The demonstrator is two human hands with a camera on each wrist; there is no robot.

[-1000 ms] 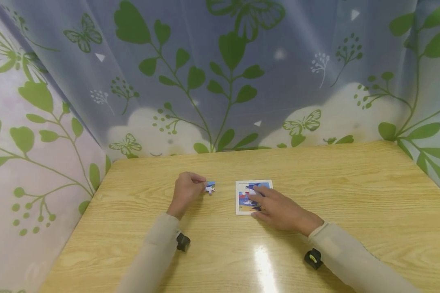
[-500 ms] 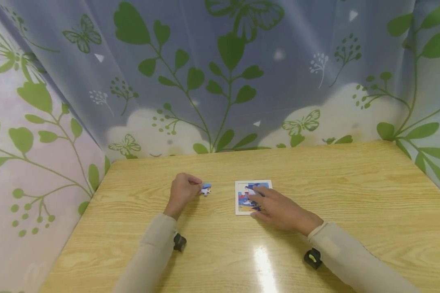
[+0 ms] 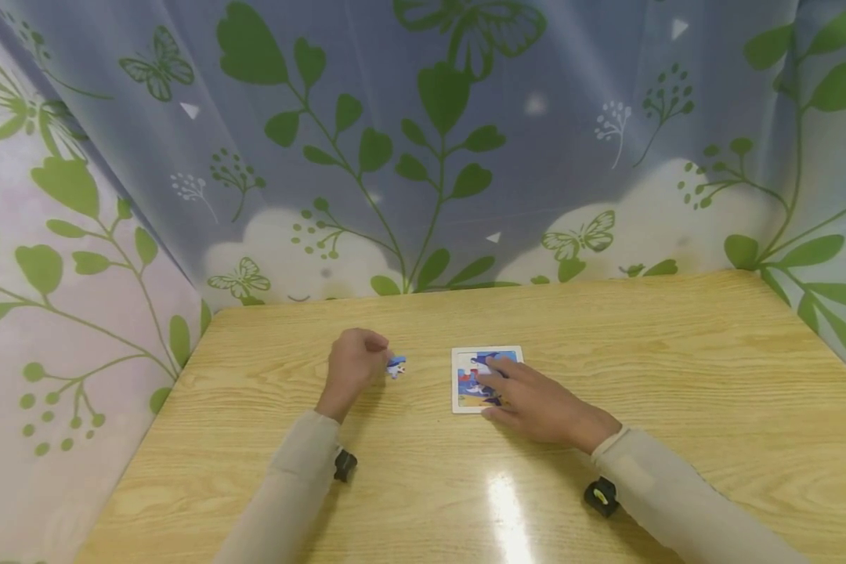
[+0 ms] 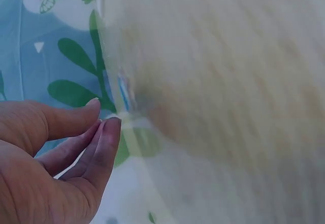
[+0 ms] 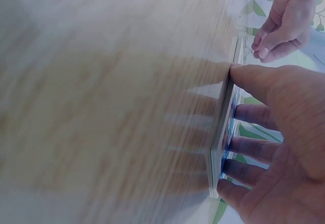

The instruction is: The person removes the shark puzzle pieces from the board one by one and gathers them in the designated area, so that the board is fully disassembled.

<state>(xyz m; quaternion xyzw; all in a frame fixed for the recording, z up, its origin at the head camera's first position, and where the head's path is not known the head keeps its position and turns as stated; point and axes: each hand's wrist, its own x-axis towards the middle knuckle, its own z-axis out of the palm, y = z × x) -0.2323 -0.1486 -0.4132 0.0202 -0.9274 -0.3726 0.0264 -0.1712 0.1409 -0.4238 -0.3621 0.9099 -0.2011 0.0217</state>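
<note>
Puzzle piece (image 3: 397, 366) lay on tabletop (image 3: 409, 478) just beside left hand (image 3: 355, 366), grip empty. Right hand (image 3: 546, 403) rested spread on framed puzzle (image 3: 455, 390), clasping nothing. Risk: thin piece could skid under a hasty pinch; uneven pressing might nudge the puzzle.

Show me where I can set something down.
The pale wooden tabletop is bare right of the right hand, left of the left hand, and between the black wrist cameras. Crowded: the square white-framed picture puzzle under the right hand, and the blue-and-white jigsaw piece beside the left hand.
</note>
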